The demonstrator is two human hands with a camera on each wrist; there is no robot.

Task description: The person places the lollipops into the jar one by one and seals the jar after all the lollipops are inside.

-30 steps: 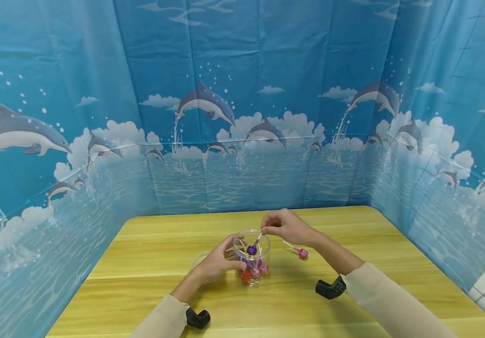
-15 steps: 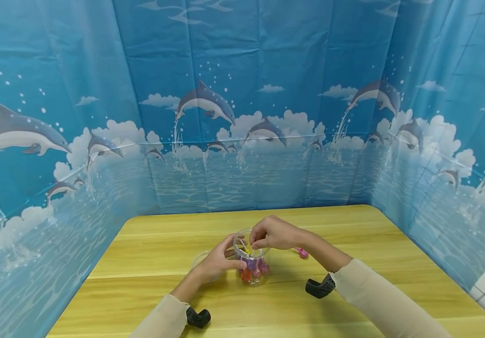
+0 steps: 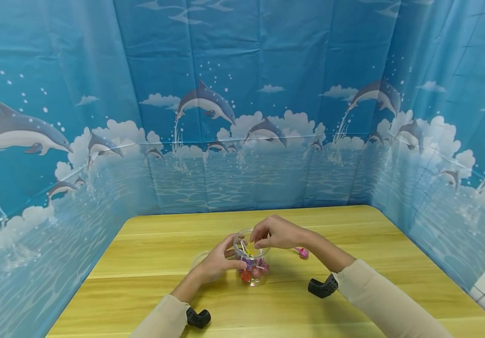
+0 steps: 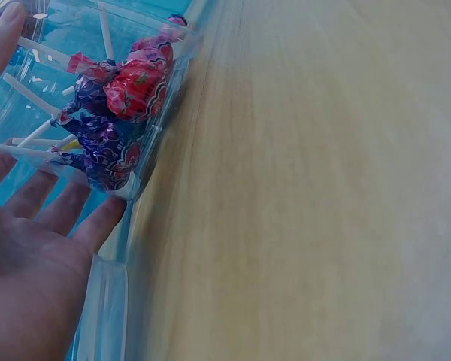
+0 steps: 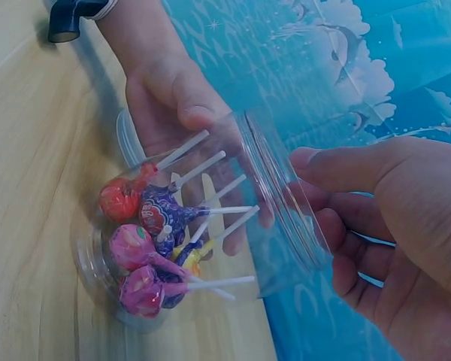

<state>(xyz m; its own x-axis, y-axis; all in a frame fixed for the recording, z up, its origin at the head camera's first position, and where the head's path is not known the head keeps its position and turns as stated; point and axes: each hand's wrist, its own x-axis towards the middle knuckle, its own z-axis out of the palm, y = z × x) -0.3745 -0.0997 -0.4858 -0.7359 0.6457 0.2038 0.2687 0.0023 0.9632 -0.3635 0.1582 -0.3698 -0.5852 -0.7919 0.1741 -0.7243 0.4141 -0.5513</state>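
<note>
My left hand [image 3: 215, 265] holds a clear jar [image 3: 251, 257] upright on the table, thumb on the near side and fingers round the far side. Inside lie several wrapped lollipops: a red one [image 5: 122, 198], purple ones [image 5: 159, 214], pink ones [image 5: 131, 247] and a yellow one [image 5: 189, 259], partly hidden. Their white sticks point various ways. At the jar's mouth is my right hand [image 3: 278, 233], fingers loosely bent. The right wrist view shows its thumb and fingers apart by the rim, with nothing between them.
A pink lollipop [image 3: 303, 253] lies on the table right of the jar, partly behind the right forearm. Beside the left hand a clear round lid [image 4: 105, 301] is partly covered. A dolphin-print curtain [image 3: 242, 178] stands behind the wooden table [image 3: 149, 263].
My right hand has moved left and down to the jar's mouth. The purple lollipop it pinched by the stick is now in the jar, let go. The left hand has stayed put.
</note>
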